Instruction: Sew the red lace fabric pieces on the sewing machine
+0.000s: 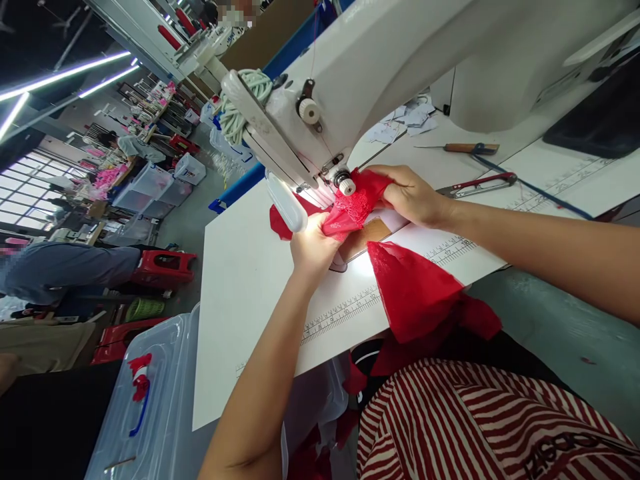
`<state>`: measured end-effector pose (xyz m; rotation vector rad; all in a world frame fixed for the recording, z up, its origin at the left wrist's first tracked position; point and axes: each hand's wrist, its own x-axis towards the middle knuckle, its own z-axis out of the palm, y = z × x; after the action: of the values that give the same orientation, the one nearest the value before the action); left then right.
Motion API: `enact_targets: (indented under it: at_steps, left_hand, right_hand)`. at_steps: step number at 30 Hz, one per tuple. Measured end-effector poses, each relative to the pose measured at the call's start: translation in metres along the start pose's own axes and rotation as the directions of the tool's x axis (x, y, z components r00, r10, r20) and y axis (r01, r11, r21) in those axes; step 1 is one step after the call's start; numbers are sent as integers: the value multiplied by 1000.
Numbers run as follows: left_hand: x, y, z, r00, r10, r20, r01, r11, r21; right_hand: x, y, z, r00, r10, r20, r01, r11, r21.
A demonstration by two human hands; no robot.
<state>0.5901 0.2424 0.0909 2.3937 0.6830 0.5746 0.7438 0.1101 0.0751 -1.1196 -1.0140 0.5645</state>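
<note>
Red lace fabric (353, 210) bunched right under the sewing machine (380, 60) head, pinched from both sides. Left hand (313, 247) closed on the near edge of the lace, fingers curled under the glare of the lamp (286, 200). Right hand (410, 197) closed over the far edge, holding it flat against the presser foot (344, 183). Loose tail of the same fabric trailing back from between the hands, off the table (240, 280) edge and down toward the lap.

Step in hand, by the look of it: lining up the lace at the needle, mid-seam or just before a stitch run. Next move likely calls for an even feed, both hands easing the lace through together, fingertips kept clear of the needle, tail kept from snagging on the edge.

Room for moving: plenty of bare white surface left of the left hand, out to the corner. Printed ruler strip (345, 310) running along the near edge, just below the left wrist. Beyond the right hand, red-handled snips (477, 185) close by, a wooden-handled tool (463, 148) farther out, paper scraps (407, 120) beyond that. Tight above: machine head hanging directly over the hands. Clear plastic bin (150, 400) low down, left of the left forearm, off the table. Other people at work well away in the background.
</note>
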Motion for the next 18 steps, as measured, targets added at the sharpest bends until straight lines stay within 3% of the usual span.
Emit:
enact_targets:
  at_steps: [10, 18]
  left_hand:
    - [-7, 6, 4, 991, -85, -100, 99, 985, 141]
    - [-8, 4, 2, 997, -42, -65, 51, 989, 136]
  right_hand:
    - [-1, -6, -1, 997, -72, 34, 74, 995, -73]
    - [2, -4, -1, 998, -57, 40, 60, 996, -64]
